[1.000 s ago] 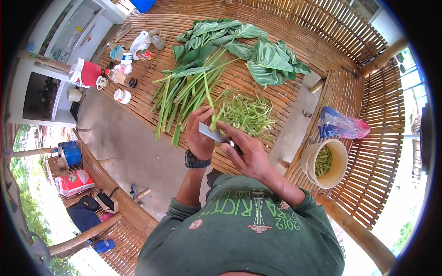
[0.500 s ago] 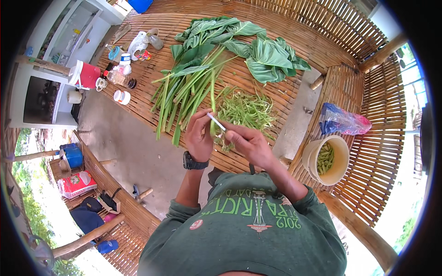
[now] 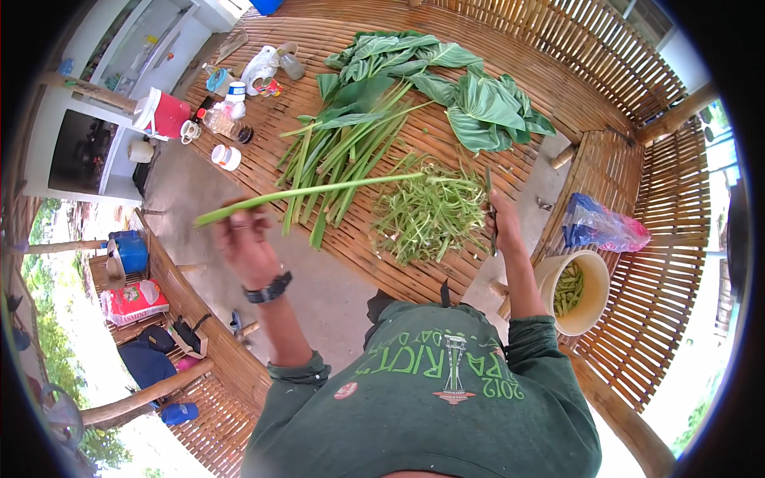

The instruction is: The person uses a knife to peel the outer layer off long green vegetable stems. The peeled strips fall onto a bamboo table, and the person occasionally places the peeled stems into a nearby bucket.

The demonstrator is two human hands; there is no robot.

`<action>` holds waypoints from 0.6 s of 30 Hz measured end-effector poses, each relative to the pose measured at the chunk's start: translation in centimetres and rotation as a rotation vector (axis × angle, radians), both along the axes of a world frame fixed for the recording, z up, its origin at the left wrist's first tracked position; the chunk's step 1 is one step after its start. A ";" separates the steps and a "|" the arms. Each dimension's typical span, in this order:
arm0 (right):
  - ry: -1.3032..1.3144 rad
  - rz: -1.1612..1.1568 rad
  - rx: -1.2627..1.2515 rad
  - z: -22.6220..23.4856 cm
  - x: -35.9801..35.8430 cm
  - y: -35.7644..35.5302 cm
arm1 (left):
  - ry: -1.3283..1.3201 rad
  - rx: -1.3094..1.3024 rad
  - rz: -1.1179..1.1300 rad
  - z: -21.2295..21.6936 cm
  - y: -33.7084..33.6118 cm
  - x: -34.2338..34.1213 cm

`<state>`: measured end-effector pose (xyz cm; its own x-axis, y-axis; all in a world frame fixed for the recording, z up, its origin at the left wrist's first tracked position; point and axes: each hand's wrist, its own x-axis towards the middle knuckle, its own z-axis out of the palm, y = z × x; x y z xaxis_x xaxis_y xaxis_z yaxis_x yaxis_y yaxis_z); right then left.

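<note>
A long green leaf stalk [image 3: 319, 190] lies across my left hand [image 3: 245, 243], held near its thick end; its thin tip reaches right over a heap of green peelings [image 3: 426, 211]. My right hand [image 3: 504, 219] grips a knife [image 3: 489, 187], blade pointing away from me, just right of that heap. Behind the held stalk, several more stalks [image 3: 343, 163] are spread on the bamboo-slat table [image 3: 279, 60]. Large green leaves [image 3: 486, 111] are piled at the table's far side.
On my right, a cream bucket [image 3: 599, 307] holds cut green pieces [image 3: 568, 291], beside a blue and pink plastic bag [image 3: 602, 223]. Bottles, a white-lidded jar [image 3: 226, 157] and a red jug [image 3: 167, 115] stand at the table's left. Bamboo benches [image 3: 231, 334] flank both sides.
My hands have moved apart from the middle, left hand going left with the stalk, right hand going right with the knife. The stalk has swung from upright to nearly crosswise.
</note>
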<state>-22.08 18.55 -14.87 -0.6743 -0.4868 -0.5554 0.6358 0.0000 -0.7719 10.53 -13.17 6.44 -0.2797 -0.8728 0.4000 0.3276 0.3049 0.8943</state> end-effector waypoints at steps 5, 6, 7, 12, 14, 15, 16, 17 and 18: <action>0.613 0.297 0.500 -3.1 0.3 0.1 | 0.004 -0.057 0.249 3.7 -2.3 2.3; 0.780 0.369 0.567 -2.4 1.5 -0.4 | -0.056 -0.051 0.254 3.4 -2.0 2.0; 0.949 0.440 0.631 -0.9 2.6 -1.4 | -0.115 -0.044 0.261 2.7 -1.0 1.0; 0.810 0.558 0.415 7.6 6.6 -4.7 | -0.267 -0.078 0.043 -1.2 4.4 -5.0; 0.803 0.553 0.307 12.6 8.6 -5.7 | -0.253 -0.132 -0.002 -2.8 5.8 -6.5; 0.828 0.541 0.218 15.0 9.6 -5.8 | -0.245 -0.157 -0.025 -3.4 6.6 -7.1; 0.828 0.543 0.126 17.5 10.5 -5.7 | -0.274 -0.201 -0.038 -3.5 7.5 -7.8; 0.828 0.542 0.031 19.3 11.2 -5.6 | -0.301 -0.249 -0.051 -3.1 8.4 -8.4; 0.878 0.543 -0.028 20.3 11.8 -5.6 | -0.329 -0.300 -0.064 -2.8 9.0 -8.8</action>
